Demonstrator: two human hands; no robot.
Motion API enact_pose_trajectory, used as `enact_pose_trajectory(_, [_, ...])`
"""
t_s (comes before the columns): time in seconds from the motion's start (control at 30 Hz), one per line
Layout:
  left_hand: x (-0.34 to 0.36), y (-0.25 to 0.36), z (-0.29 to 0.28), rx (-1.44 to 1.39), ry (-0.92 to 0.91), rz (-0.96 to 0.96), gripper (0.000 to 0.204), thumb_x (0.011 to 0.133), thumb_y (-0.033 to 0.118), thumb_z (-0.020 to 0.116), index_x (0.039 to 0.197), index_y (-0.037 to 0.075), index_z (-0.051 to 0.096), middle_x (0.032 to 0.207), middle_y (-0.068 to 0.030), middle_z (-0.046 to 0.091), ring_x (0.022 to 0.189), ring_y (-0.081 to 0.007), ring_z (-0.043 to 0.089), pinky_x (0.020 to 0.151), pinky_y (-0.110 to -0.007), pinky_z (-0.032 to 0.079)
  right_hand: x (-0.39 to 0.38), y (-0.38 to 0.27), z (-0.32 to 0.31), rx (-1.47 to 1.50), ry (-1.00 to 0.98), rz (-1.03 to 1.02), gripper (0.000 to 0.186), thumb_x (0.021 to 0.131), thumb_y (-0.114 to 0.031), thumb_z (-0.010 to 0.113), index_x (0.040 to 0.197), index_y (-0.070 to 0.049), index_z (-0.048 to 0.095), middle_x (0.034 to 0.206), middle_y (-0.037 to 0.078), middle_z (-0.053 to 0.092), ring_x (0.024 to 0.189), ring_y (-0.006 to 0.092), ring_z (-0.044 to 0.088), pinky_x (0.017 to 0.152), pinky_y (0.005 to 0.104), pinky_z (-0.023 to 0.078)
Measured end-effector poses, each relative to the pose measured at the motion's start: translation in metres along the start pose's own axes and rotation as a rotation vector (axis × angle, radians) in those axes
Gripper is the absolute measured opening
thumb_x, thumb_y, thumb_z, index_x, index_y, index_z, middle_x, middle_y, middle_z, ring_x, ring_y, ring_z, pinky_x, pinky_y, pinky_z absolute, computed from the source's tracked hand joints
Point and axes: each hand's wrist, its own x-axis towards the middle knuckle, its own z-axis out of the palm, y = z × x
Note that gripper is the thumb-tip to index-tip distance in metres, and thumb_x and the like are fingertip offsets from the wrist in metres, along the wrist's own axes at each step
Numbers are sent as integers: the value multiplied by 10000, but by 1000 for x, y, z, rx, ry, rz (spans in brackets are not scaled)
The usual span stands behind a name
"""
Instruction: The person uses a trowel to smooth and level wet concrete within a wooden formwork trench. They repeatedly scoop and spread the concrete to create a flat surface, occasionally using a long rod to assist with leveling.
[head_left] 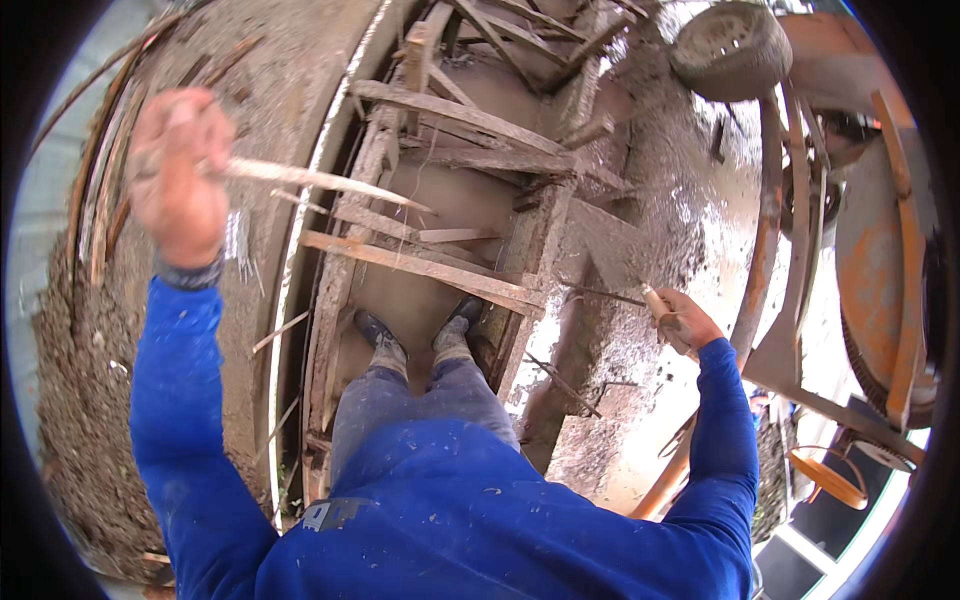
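Observation:
Raised at the upper left, my left hand [180, 180] is closed round one end of a thin wooden stick [310, 179]. The hand is a little blurred, and the stick points right over the muddy trench [440, 205]. On the right side, my right hand [685, 322] grips the pale handle of a trowel [612, 245]. Its broad pointed blade, smeared with grey mud or mortar, reaches up and left above the wet ground. Below the stick, a wooden crosspiece [420, 269] spans the trench between its side boards.
My rubber boots [380, 336] stand in the trench. More wooden braces [465, 118] cross it farther ahead. A rusty orange machine, apparently a concrete mixer [880, 250], stands at the right with a muddy wheel [732, 50]. Loose soil [95, 400] lies at the left.

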Motion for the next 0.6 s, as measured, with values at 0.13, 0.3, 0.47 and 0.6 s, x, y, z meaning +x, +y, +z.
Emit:
enact_pose_trajectory(0.13, [2, 1, 31, 89, -52, -51, 229, 1080, 159, 474, 1136, -20, 606, 750, 10, 424, 680, -112, 425, 657, -299, 371, 49, 127, -1, -204, 176, 25, 344, 838, -173, 613, 1111, 34, 634, 896, 167, 657, 779, 257, 668, 688, 398, 531])
enact_pose_trajectory(0.3, [-1, 20, 77, 175, -33, -138, 209, 1092, 171, 448, 1074, 19, 591, 749, 24, 355, 688, -108, 365, 676, -299, 338, 86, 183, -33, -197, 224, -142, 279, 859, -201, 612, 1013, 31, 632, 857, 209, 639, 749, 321, 627, 717, 436, 512])
enact_pose_trajectory(0.47, [6, 19, 110, 233, -17, -177, 212, 1093, 186, 451, 1060, 29, 589, 770, 14, 371, 704, -115, 372, 675, -290, 331, 122, 239, -57, -292, 229, -188, 304, 990, -298, 587, 1011, -1, 650, 915, 206, 678, 818, 388, 637, 789, 467, 502])
enact_pose_trajectory(0.6, [15, 13, 122, 321, 56, -192, 186, 1080, 187, 493, 1039, 24, 571, 782, 5, 381, 706, -121, 371, 684, -292, 331, 192, 281, -10, -203, 340, -241, 316, 954, -302, 636, 1108, -26, 631, 1013, 248, 681, 989, 460, 646, 892, 521, 506])
